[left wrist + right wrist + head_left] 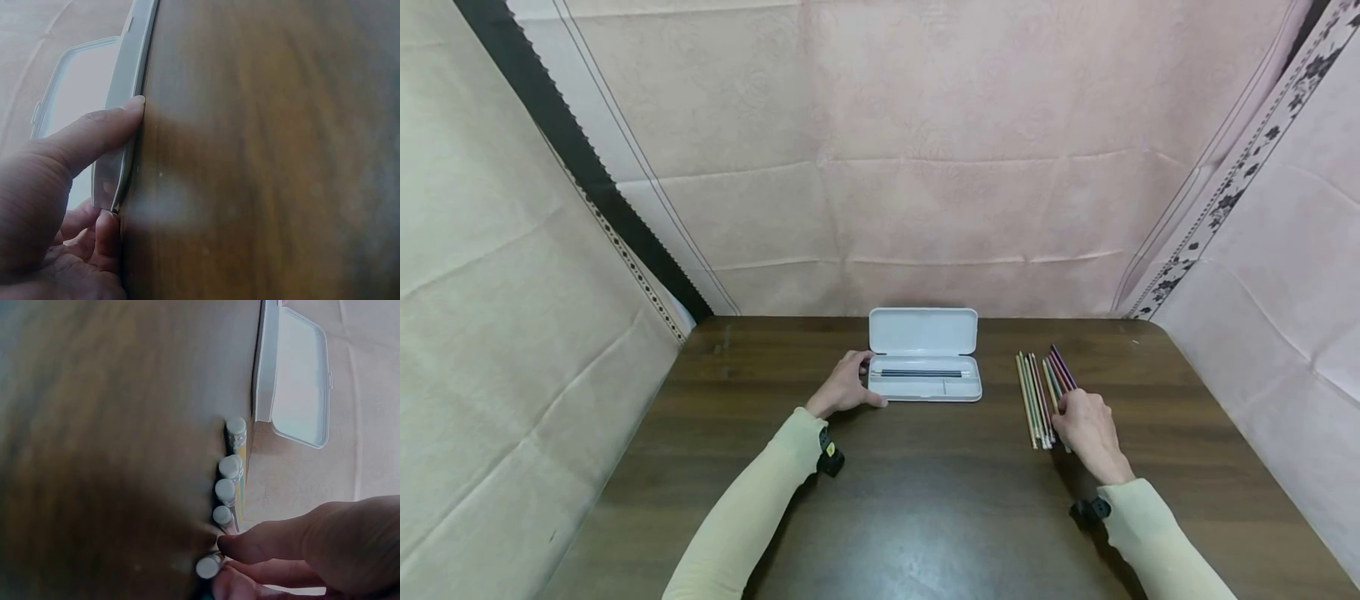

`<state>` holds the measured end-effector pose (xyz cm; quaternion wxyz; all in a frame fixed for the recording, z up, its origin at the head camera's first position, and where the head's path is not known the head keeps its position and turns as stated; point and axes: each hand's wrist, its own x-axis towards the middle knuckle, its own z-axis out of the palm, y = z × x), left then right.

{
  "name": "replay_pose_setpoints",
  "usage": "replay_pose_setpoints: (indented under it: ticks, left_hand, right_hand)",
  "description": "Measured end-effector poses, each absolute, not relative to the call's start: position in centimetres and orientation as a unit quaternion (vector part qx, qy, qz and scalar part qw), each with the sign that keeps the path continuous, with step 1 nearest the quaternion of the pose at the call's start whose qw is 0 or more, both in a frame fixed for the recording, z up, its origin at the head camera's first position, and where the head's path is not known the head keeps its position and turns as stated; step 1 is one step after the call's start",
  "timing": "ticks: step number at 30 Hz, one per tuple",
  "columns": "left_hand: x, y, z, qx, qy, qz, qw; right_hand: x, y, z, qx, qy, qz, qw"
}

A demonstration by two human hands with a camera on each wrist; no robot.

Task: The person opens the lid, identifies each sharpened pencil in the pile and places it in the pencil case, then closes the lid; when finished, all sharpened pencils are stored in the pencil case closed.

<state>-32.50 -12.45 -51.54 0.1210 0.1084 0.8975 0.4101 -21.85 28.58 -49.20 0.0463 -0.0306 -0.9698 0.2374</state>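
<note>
A white pencil case [925, 395] lies with its lid [922, 331] raised at the back; dark pencils [921, 373] rest inside. My left hand [847, 383] grips the case's left end, its thumb [103, 131] along the front wall and other fingers curled at the end. To the right of the case, several pencils [1035, 400] lie side by side on the table, white eraser ends toward me. My right hand [1088, 429] is over the right part of this row. In the right wrist view, its thumb and fingers pinch a pencil [209, 567] near the eraser end.
The brown wooden table [940, 500] ends just behind the case. Pale cloth [970, 167] hangs at the back and along both sides. Dark wrist cameras are strapped to both wrists.
</note>
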Motion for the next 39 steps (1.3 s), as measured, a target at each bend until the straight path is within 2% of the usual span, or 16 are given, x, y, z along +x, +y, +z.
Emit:
replay_pose_setpoints:
  ticks: [23, 39]
  left_hand:
    - [-32.5, -12.5, -51.8, 0.114, 0.9, 0.406, 0.112]
    - [-32.4, -12.5, -51.6, 0.118, 0.901, 0.403, 0.108]
  right_hand:
    - [-21.8, 28.3, -48.7, -0.061, -0.967, 0.245, 0.016]
    - [-21.5, 28.2, -47.6, -0.072, -0.96, 0.269, 0.033]
